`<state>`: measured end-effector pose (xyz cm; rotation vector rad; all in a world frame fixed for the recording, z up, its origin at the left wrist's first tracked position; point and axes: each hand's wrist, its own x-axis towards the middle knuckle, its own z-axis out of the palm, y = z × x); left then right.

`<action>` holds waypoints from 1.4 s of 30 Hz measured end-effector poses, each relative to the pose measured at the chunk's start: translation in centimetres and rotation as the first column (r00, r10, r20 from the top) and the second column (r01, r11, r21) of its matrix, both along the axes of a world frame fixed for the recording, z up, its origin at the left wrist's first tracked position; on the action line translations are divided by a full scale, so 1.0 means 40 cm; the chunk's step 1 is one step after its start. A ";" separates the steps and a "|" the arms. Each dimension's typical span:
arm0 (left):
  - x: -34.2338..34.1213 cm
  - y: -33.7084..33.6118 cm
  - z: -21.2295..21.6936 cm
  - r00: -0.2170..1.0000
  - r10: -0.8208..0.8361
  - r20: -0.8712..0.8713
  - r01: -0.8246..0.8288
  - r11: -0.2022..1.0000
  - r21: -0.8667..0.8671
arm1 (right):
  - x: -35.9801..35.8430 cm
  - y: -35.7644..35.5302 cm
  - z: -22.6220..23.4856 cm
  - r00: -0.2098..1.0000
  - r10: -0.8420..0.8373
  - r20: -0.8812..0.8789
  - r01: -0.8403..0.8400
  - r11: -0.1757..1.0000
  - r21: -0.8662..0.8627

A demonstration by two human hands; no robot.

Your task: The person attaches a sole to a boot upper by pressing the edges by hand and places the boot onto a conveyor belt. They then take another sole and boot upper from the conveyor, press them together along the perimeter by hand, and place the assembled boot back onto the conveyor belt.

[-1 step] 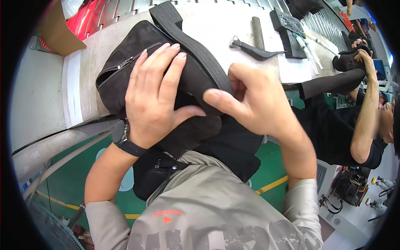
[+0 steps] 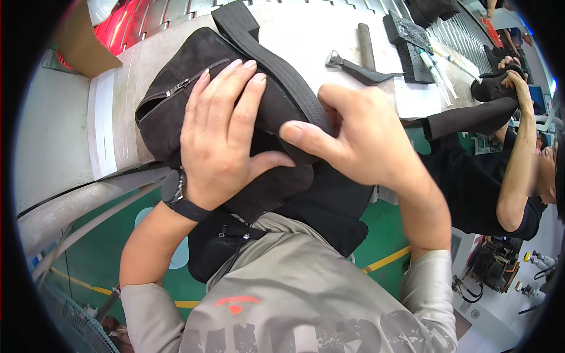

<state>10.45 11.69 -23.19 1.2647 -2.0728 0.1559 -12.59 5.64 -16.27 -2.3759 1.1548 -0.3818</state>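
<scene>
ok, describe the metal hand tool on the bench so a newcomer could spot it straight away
Start at the pale workbench beyond the black suede boot that both hands press on. Just right of the boot's wide black strap lies the dark metal hand tool, beside a grey cylindrical bar. Unlike the straight bar and the black foam blocks further right, it has a small head and a curved, tapering handle.

Open white bench top [image 2: 306, 41] lies beyond the black boot [image 2: 194, 88], room to pass there. Further right a hammer [image 2: 362, 70] and black foam blocks [image 2: 409, 44] crowd the way, and a co-worker's arm [image 2: 521, 153] blocks the right side.
</scene>
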 end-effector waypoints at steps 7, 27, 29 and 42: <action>-0.030 -0.002 -0.043 0.995 0.094 0.015 -0.093 0.994 -0.061 | 0.022 -0.045 -0.009 0.983 0.031 0.183 -0.093 0.936 0.339; 0.023 -0.038 0.031 0.997 -0.075 -0.015 0.076 0.992 0.100 | 0.052 -0.075 0.016 0.995 0.051 0.081 -0.079 0.914 0.399; 0.016 -0.036 0.045 0.996 -0.051 0.076 0.042 0.993 0.110 | 0.037 -0.068 -0.020 0.972 -0.034 0.234 -0.088 0.866 0.492; 0.029 -0.032 -0.003 0.985 -0.074 -0.157 0.079 0.996 0.029 | 0.023 -0.062 -0.028 0.960 0.012 0.281 -0.130 0.906 0.404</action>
